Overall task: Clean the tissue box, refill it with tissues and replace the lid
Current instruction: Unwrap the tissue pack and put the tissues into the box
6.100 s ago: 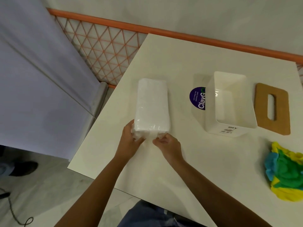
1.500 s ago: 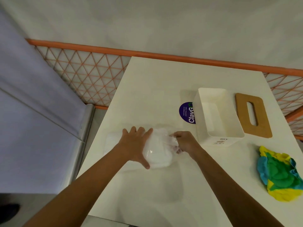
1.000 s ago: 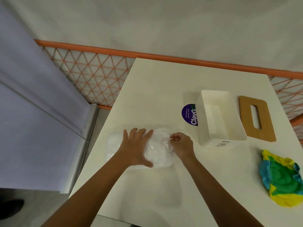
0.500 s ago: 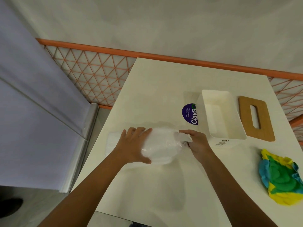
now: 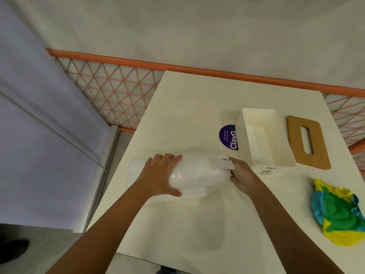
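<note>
From the head camera, a white table [image 5: 197, 107] fills most of the view. A pack of tissues [image 5: 199, 174] in clear crinkly plastic lies on its side near the left edge of the table, about halfway between the near edge and the far edge. The left hand [image 5: 160, 175] lies flat on top of the pack, fingers spread, pressing it down, with the thumb on the near side. The right hand [image 5: 242, 174] is at the right end of the pack, and its fingers are closed on a loose bit of the wrapper there. A bit of white shows past the left hand, close to the left edge. The tissue box [image 5: 265, 141] is white and open on top. It stands upright toward the right side of the table, just beside the right hand, and nothing shows inside it. The brown lid [image 5: 307, 142] with a long slot lies flat on the table just right of the box, near the right edge. A round purple sticker [image 5: 227, 136] is on the table, partly hidden by the left wall of the box. A bunched cloth [image 5: 339, 212] in yellow, green and blue sits by the right edge, nearer the person. Behind the table runs an orange rail [image 5: 197, 67] with criss-cross netting.
</note>
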Available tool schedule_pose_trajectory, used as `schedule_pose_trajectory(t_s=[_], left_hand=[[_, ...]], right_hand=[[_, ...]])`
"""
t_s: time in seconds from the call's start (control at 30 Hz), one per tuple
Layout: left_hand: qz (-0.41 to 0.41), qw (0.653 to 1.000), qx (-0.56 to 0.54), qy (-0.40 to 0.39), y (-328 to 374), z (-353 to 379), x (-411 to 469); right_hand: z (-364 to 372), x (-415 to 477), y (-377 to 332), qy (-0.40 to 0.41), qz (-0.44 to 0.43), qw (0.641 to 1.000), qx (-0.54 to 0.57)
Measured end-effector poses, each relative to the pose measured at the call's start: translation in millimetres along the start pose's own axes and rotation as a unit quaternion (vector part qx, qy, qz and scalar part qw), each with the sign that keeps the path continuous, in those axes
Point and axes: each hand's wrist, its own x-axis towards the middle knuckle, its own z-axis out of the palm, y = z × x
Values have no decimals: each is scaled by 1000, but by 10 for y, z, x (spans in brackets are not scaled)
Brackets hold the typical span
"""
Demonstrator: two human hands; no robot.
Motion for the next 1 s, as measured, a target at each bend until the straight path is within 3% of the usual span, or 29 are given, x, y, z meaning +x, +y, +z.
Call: schedule_pose_trajectory(t_s=[0.2, 0.37, 0.47, 0.67, 0.83, 0.93, 1.0], left_hand=[[1, 1000, 0, 6, 17, 28, -11], [-1, 1000, 4, 0, -2, 23, -12], [-2, 1000, 1, -7, -6, 9, -12], [-12, 999, -27, -23, 0, -28, -12], [-57, 989, -39, -132, 91, -209, 55], [-68, 991, -90, -74, 282, -345, 197], [-68, 978, -195, -9, 487, -442, 320]], right_hand=[[-19, -15, 178, -27, 56, 998, -1], [-9, -81, 79, -62, 19, 997, -36], [-77, -95, -58, -12, -41, 995, -88], [-341, -225, -374, 74, -74, 987, -122], [-638, -340, -637, 108, -99, 978, -149], [-815, -439, -829, 121, -116, 974, -153], [-951, -499, -967, 128, -129, 972, -151]])
